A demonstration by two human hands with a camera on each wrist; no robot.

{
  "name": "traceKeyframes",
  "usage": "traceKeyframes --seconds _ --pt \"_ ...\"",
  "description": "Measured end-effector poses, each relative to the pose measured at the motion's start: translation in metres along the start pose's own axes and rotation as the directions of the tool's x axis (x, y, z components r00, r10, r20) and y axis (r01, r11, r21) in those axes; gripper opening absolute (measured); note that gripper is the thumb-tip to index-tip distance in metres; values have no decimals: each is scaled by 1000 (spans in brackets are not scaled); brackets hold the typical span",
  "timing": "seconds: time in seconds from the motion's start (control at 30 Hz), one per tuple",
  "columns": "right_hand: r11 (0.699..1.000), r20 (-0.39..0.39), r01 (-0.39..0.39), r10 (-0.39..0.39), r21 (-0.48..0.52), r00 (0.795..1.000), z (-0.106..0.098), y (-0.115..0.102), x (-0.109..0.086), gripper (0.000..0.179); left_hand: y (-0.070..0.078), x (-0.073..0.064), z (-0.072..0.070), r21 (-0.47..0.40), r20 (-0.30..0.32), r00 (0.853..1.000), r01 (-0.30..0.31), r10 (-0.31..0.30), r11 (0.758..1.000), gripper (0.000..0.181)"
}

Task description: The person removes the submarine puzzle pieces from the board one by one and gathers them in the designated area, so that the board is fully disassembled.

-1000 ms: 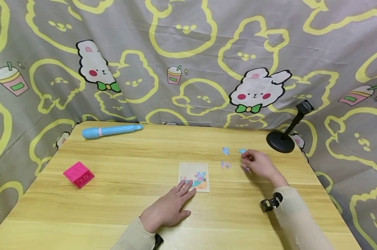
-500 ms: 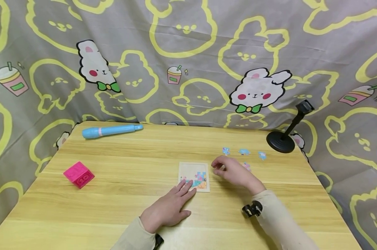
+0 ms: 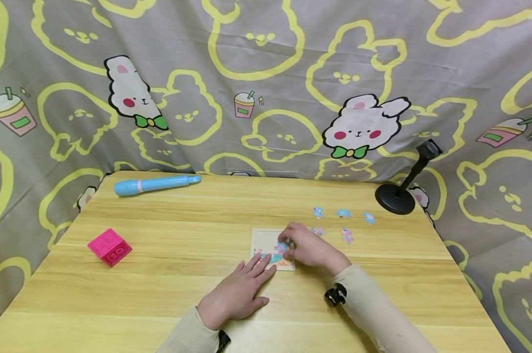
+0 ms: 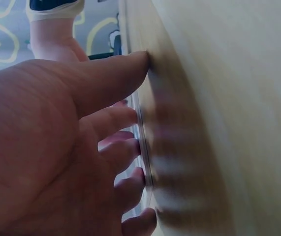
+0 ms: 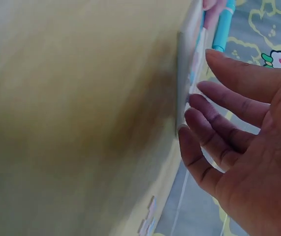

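Puzzle board (image 3: 265, 239), partly filled, lies near the middle of the table (image 3: 160, 284). At its 6 o'clock edge I have the left hand (image 3: 236, 296), fingers spread and resting on the board; at 3 o'clock the right hand (image 3: 313, 249) arches over it — loosely bent fingers, thumb apart from them — though I cannot tell whether the fingertips touch the fitted pieces (image 3: 285, 263). Five loose pieces (image 3: 343, 213) sit toward 2 to 3 o'clock, a black stand (image 3: 395, 199) beyond them; a pink cube (image 3: 109, 246) lies at 9, a blue microphone (image 3: 160, 184) at 10.
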State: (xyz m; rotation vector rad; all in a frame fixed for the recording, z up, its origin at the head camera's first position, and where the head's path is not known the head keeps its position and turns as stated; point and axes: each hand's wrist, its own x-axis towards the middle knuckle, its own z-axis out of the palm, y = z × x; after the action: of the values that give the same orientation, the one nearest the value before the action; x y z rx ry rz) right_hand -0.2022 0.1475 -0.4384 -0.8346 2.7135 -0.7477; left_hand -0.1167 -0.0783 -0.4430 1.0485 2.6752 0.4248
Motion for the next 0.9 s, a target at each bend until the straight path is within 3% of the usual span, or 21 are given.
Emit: traceKeyframes --seconds 0.23,0.53,0.7,0.9 --pt "999 11 -41 41 -12 999 4 -1 2 30 -2 1 2 -28 11 1000 13 -13 1000 64" --pt "999 -5 -16 15 -43 1000 5 -1 5 24 -3 1 2 -54 28 1000 10 -8 998 65" --pt "1000 -35 -5 4 -11 999 6 1 9 14 -2 0 1 -57 24 1000 11 -10 998 65" --pt "999 -41 -13 15 44 999 4 3 12 17 -2 0 0 -56 22 1000 14 -13 998 65"
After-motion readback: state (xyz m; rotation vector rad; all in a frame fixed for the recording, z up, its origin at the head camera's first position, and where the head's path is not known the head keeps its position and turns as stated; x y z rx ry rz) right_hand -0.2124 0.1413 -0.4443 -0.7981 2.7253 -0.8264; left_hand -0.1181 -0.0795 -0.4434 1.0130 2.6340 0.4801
